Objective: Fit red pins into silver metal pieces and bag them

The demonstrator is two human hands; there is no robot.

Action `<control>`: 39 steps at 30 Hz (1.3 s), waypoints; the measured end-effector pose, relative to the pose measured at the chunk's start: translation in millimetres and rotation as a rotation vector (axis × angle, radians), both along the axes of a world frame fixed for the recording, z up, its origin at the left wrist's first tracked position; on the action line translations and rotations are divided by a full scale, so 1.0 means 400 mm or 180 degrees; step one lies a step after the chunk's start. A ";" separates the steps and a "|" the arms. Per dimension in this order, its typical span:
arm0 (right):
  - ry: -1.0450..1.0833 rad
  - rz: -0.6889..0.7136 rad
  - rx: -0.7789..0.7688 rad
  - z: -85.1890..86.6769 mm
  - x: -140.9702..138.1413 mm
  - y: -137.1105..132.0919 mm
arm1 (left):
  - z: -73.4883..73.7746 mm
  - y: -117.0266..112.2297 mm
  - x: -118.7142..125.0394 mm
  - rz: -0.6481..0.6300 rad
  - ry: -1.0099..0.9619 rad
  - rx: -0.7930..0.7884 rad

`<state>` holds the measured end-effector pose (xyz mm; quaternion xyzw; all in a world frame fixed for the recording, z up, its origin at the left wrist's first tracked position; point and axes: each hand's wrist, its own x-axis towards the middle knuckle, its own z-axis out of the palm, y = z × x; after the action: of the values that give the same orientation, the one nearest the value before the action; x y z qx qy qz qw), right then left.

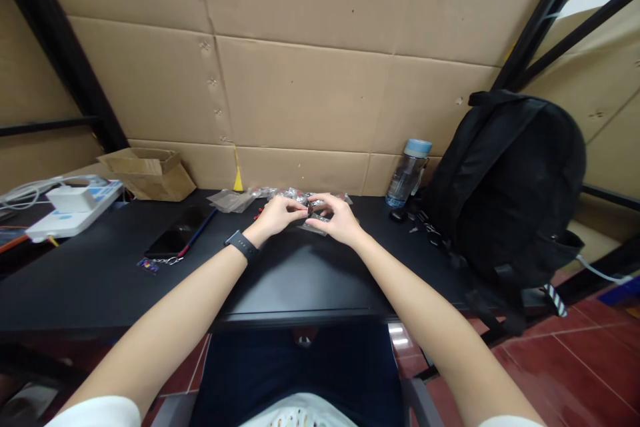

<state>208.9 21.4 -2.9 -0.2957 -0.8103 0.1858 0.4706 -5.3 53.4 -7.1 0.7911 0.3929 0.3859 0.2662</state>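
Observation:
My left hand (277,213) and my right hand (336,217) meet over the far middle of a black table (300,273). Their fingertips pinch a small dark part (311,209) between them; it is too small to name. A black watch sits on my left wrist. Several clear plastic bags (235,199) with small parts lie just beyond and under the hands.
A black phone (175,232) with a lanyard lies at left, beside an open cardboard box (147,173) and a white device (73,208). A blue-capped bottle (407,173) and a large black backpack (510,193) stand at right. A cardboard wall backs the table.

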 end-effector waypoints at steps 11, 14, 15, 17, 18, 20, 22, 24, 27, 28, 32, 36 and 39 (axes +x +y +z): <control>-0.0019 0.0019 0.0142 0.000 -0.001 -0.001 | 0.014 -0.027 0.013 0.0409 0.0605 0.1003; -0.0013 -0.0013 0.0116 0.001 0.000 -0.001 | 0.021 -0.042 0.016 0.0444 0.0760 0.1148; -0.0012 -0.0028 0.0089 0.001 0.000 0.000 | 0.022 -0.045 0.017 0.0440 0.0793 0.1176; 0.0000 -0.0051 0.0022 0.002 0.001 0.000 | 0.022 -0.048 0.017 0.0440 0.0827 0.1211; 0.0008 -0.0057 -0.0015 0.002 0.002 0.000 | 0.021 -0.047 0.017 0.0454 0.0835 0.1221; 0.0020 -0.0061 -0.0084 0.002 0.003 0.001 | 0.017 -0.044 0.017 0.0482 0.0838 0.1240; 0.0031 -0.0057 -0.0131 0.002 0.003 0.001 | 0.013 -0.040 0.017 0.0458 0.0834 0.1261; 0.0040 -0.0040 -0.0150 0.002 0.003 0.001 | 0.010 -0.038 0.017 0.0393 0.0835 0.1281; 0.0032 -0.0033 -0.0156 0.003 0.003 0.002 | 0.011 -0.040 0.018 0.0328 0.0854 0.1316; 0.0024 -0.0044 -0.0164 0.004 0.003 0.003 | 0.013 -0.042 0.019 0.0316 0.0866 0.1329; 0.0033 -0.0095 -0.0214 0.004 0.005 0.004 | 0.020 -0.051 0.020 0.0309 0.0927 0.1395; 0.0119 -0.0032 -0.0245 0.001 0.006 0.006 | 0.023 -0.055 0.020 0.0527 0.0938 0.1500; 0.0220 0.0023 -0.0312 -0.001 0.004 0.005 | 0.023 -0.057 0.020 0.0704 0.1006 0.1690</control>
<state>210.3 23.5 -3.4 -0.3088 -0.7845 0.2370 0.4826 2.6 30.5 2.0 0.8355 0.3986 0.3739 -0.0571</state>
